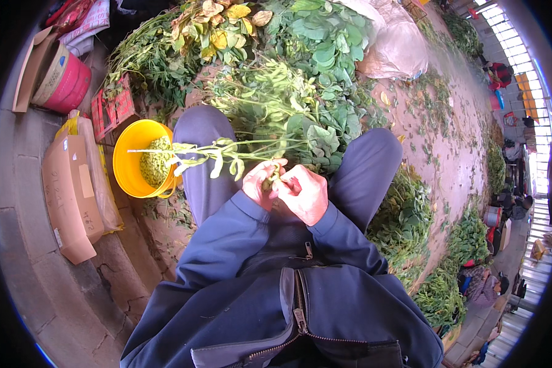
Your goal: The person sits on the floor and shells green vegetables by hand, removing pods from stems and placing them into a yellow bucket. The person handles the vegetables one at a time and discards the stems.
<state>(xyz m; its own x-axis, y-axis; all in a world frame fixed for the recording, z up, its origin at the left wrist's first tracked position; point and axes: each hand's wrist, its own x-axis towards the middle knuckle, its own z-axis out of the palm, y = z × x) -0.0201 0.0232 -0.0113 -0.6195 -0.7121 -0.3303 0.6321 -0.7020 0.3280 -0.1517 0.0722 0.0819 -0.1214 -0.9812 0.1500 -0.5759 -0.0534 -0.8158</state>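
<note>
A green bean pod (274, 174) is pinched between the fingertips of my left hand (257, 183) and my right hand (306, 192), in front of my lap. My curled fingers hide part of it. Just beyond the hands, a cut bean stalk (207, 150) with several pods hanging from it stretches across my left knee. Its bare end reaches over a yellow bucket (124, 158) beside that knee. Loose green beans (153, 165) lie inside the bucket. Between my knees and beyond them spreads a heap of leafy bean plants (276, 92), many with pods.
At left, a cardboard box (69, 193) lies near stone steps (32, 262), below a red plastic crate (115, 108) and a pink bucket (69, 83). A white sack (395, 46) stands beyond the heap. More plant piles (402, 216) and a seated person (484, 286) are at right.
</note>
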